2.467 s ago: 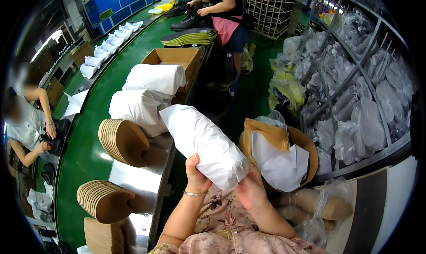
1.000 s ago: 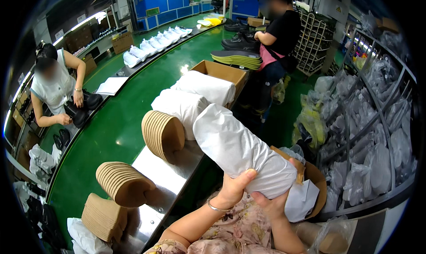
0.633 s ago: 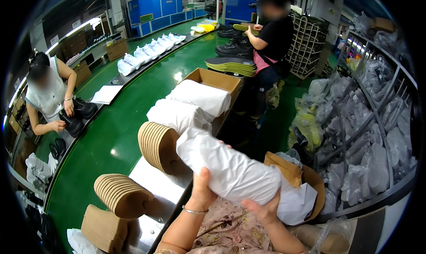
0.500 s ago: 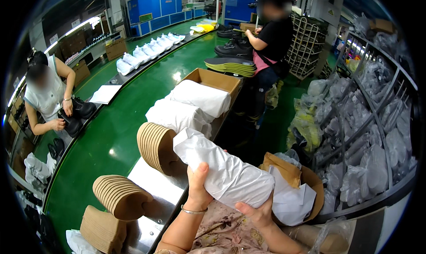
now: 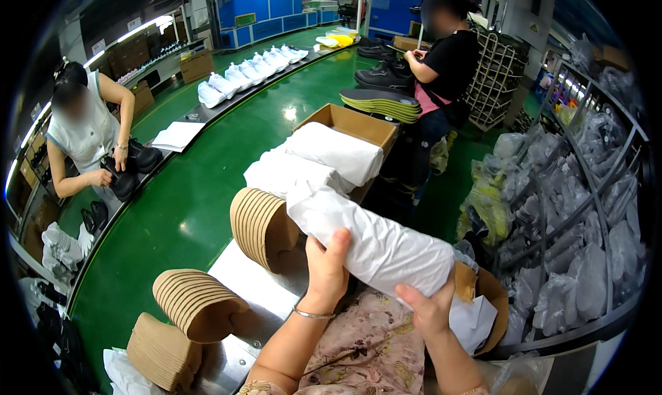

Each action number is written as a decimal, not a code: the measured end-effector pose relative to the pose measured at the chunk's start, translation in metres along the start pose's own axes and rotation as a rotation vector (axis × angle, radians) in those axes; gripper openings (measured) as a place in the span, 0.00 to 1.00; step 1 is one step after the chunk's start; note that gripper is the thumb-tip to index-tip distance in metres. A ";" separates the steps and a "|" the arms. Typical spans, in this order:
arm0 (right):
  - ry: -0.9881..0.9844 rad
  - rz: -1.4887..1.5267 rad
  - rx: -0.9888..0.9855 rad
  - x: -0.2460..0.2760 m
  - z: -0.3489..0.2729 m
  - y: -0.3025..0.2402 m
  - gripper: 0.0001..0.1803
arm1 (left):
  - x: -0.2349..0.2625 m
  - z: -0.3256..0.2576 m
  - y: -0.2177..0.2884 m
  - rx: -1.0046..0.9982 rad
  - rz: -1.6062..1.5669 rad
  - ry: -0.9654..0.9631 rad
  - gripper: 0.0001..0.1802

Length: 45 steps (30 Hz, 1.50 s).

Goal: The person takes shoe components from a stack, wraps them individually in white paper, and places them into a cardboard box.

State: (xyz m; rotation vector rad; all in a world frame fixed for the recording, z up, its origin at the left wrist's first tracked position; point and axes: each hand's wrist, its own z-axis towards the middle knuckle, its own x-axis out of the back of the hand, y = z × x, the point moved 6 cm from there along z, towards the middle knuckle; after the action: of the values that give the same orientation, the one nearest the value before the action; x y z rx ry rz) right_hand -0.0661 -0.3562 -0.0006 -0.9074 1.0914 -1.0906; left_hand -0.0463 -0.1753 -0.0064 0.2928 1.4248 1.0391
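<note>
A long bundle wrapped in white paper (image 5: pixel 376 240) is held aslant in front of me, its far end toward the cardboard stacks. My left hand (image 5: pixel 325 267) grips its near side toward the left end, thumb on top. At the lower right end my right hand (image 5: pixel 431 302) clasps it, thumb along the near edge. Most fingers are hidden beneath the paper. Two similar white wrapped bundles (image 5: pixel 336 153) lie beyond it, next to an open brown cardboard box (image 5: pixel 376 134). What is inside the wrapping cannot be seen.
Nested curved cardboard pieces (image 5: pixel 249 226) stand on the metal bench (image 5: pixel 252 288) at left. A round bin (image 5: pixel 498 305) with paper sits by my right forearm. A metal rack (image 5: pixel 586 188) holds plastic-bagged items. Two co-workers stand at the green line (image 5: pixel 186 195) with shoes.
Both hands have carried the wrapped bundle slightly right and up in the picture. The surroundings have shifted rightward too. The co-worker at left still handles a black shoe.
</note>
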 end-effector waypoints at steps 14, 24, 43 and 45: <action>-0.222 -0.497 0.770 -0.032 0.032 -0.059 0.47 | -0.012 0.035 0.101 -0.529 0.767 0.214 0.18; -0.164 -0.158 0.522 -0.074 0.136 -0.027 0.38 | -0.008 0.111 0.148 -0.343 0.797 0.204 0.37; -0.204 -0.637 0.436 -0.134 0.142 0.066 0.47 | 0.046 0.123 0.080 0.068 1.993 -0.004 0.22; -0.213 -0.629 0.407 -0.134 0.143 0.066 0.47 | 0.041 0.118 0.081 0.015 2.004 -0.026 0.24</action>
State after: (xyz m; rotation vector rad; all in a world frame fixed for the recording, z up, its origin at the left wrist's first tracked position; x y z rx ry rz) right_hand 0.0746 -0.2047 0.0002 -1.0297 0.3765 -1.6137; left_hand 0.0185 -0.0528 0.0485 1.9354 0.7184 2.4688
